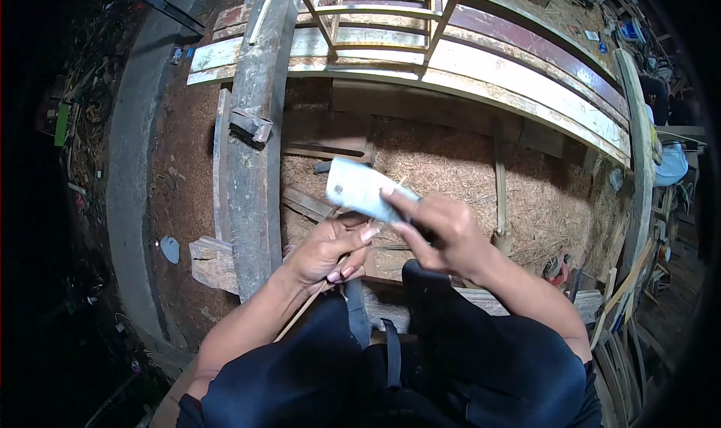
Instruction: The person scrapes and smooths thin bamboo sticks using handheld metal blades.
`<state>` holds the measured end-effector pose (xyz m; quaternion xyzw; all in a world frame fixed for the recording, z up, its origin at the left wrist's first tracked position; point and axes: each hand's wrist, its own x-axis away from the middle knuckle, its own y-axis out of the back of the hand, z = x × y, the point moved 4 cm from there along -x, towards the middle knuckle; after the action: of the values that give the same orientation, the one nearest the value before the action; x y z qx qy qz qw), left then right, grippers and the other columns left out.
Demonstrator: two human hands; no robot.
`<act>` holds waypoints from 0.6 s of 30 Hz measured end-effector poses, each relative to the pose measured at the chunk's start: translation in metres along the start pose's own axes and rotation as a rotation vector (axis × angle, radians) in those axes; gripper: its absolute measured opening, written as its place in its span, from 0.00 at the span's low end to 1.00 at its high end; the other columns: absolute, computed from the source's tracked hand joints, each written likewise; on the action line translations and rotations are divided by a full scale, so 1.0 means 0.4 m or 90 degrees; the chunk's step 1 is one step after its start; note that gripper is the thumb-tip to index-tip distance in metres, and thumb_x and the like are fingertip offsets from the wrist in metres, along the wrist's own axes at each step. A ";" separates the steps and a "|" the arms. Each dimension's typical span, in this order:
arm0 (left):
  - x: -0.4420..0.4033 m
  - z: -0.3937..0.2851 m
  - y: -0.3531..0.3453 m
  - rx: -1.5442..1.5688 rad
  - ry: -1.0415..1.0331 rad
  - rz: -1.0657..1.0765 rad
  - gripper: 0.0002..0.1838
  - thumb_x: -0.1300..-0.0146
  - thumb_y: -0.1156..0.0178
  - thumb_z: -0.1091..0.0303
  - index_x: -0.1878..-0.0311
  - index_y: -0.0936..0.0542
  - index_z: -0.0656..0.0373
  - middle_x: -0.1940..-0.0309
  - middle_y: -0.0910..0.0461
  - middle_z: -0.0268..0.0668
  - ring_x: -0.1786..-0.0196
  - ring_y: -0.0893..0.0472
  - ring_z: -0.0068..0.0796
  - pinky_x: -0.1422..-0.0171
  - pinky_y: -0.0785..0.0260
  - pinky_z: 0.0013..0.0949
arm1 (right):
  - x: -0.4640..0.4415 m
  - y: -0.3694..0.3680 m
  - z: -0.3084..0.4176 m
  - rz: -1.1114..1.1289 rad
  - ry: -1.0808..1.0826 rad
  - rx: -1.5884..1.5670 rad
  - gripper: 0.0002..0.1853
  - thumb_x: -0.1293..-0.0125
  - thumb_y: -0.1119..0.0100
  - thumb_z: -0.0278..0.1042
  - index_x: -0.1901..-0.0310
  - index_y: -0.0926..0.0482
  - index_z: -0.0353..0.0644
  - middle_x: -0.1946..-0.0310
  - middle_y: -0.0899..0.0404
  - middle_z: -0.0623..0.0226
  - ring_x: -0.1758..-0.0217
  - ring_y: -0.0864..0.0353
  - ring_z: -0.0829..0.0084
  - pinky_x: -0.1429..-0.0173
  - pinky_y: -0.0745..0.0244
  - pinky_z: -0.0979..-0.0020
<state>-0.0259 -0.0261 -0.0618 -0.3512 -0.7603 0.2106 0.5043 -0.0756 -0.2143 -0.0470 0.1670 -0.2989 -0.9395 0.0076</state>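
Note:
My right hand point(451, 233) is closed around a cleaver point(360, 190). Its broad pale blade has a small hole near the far end and points up and left; the handle is hidden in my fingers. Just below the blade, my left hand point(328, 251) pinches a thin wooden strip point(298, 315), which runs down and left past my forearm. Both hands are close together above my knees. Where the blade meets the strip, if it does, is blurred and partly hidden.
A thick grey beam point(251, 173) stands lengthwise to my left, with a metal block point(251, 126) on it. Long planks point(518, 79) cross ahead, carrying a slatted wooden frame point(383, 11). Wood shavings point(443, 176) cover the ground. A red-handled tool point(557, 270) lies at right.

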 end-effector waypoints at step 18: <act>-0.011 -0.034 -0.010 -0.172 -0.072 0.043 0.27 0.19 0.53 0.64 0.20 0.40 0.57 0.85 0.30 0.29 0.86 0.36 0.13 0.77 0.40 0.18 | 0.044 0.048 -0.119 -0.099 -0.522 -0.534 0.25 0.26 0.38 0.42 0.33 0.24 0.41 0.66 0.23 0.66 0.75 0.25 0.80 0.76 0.29 0.73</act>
<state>-0.0136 -0.0325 -0.0561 -0.4288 -0.7967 0.1429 0.4012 -0.0786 -0.2588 -0.0782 -0.2056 0.1328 -0.9631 -0.1120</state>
